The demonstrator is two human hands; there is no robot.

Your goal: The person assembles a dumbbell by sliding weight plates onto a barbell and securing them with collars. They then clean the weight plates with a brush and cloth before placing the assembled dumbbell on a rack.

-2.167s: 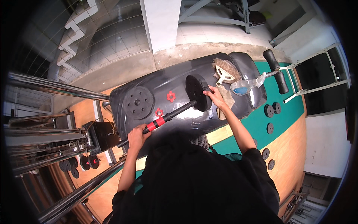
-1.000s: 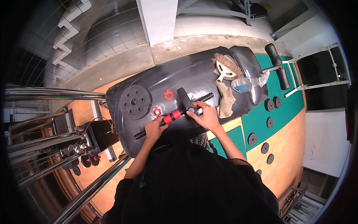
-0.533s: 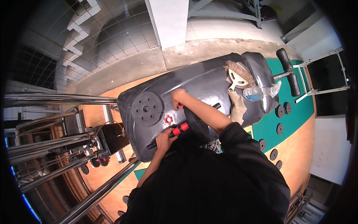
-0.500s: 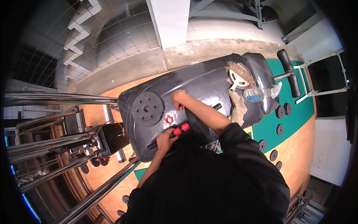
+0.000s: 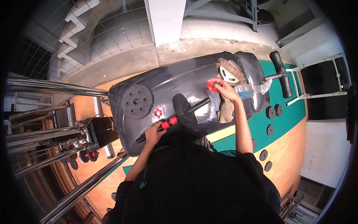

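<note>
The dumbbell bar (image 5: 170,122) is clasped by the left hand (image 5: 153,134), seemingly for steadiness; a spinlock collar (image 5: 211,86) is pinched by the right hand (image 5: 226,90).

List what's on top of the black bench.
Flat weight plate, red nut, brush, cloth, bottle. Left hand holds a loaded bar over the bench; contact unclear. Anything under the flat plate or cloth is hidden.

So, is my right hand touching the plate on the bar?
Apart: the head view shows black bench surface between your right hand and the plate.
</note>
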